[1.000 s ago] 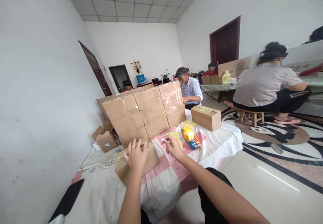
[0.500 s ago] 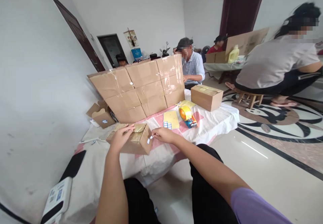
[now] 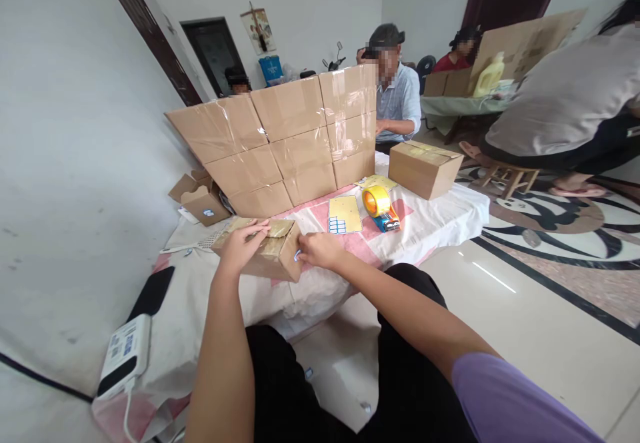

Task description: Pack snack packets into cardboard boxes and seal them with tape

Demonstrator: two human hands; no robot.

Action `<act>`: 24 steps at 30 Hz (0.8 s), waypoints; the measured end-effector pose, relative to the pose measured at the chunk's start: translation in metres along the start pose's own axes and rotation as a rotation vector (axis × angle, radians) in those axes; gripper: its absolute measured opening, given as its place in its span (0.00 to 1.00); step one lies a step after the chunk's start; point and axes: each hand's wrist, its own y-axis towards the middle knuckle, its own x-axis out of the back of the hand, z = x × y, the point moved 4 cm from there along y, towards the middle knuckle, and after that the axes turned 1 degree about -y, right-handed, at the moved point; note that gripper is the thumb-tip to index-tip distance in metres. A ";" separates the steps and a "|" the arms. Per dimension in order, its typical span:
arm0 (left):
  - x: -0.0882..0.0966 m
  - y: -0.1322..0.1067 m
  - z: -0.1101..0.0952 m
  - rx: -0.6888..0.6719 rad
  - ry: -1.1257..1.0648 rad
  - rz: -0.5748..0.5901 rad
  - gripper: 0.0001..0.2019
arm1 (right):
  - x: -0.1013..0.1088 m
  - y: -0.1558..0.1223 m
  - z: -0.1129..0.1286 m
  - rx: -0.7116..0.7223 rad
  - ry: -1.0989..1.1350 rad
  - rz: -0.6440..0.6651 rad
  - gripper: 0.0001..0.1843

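Observation:
A taped cardboard box (image 3: 273, 267) sits on the cloth-covered table in front of me. My left hand (image 3: 244, 246) lies on its top near the left end, fingers stretched out over the brown tape. At the box's right end face, my right hand (image 3: 320, 250) has its fingers bent and pinched together on a small blue-and-white label (image 3: 297, 255). The fingertips touch or nearly touch the cardboard there. Part of the label is hidden by the fingers. A yellow sheet (image 3: 345, 211) with several blue-edged labels lies to the right of the box.
A yellow tape roll in a dispenser (image 3: 379, 206) stands right of the sheet. Another closed box (image 3: 425, 168) is at the table's right end. A tall cardboard screen (image 3: 300, 143) rises behind. An open box (image 3: 203, 198) and a white power bank-like device (image 3: 125, 350) are left. Other people sit beyond.
The view has tilted and shifted slightly. My right fingers have moved in against the box's end face with the label, which is now more covered. My left hand stays on the box top.

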 end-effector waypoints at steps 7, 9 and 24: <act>-0.001 0.000 0.003 0.023 0.008 -0.026 0.17 | 0.031 -0.005 -0.041 -0.284 0.194 -0.158 0.44; -0.001 0.001 0.002 0.028 0.017 -0.026 0.18 | 0.031 -0.006 -0.042 -0.174 0.318 -0.166 0.45; -0.003 0.010 0.019 0.035 0.091 -0.032 0.24 | -0.011 0.009 -0.006 0.119 0.496 -0.011 0.62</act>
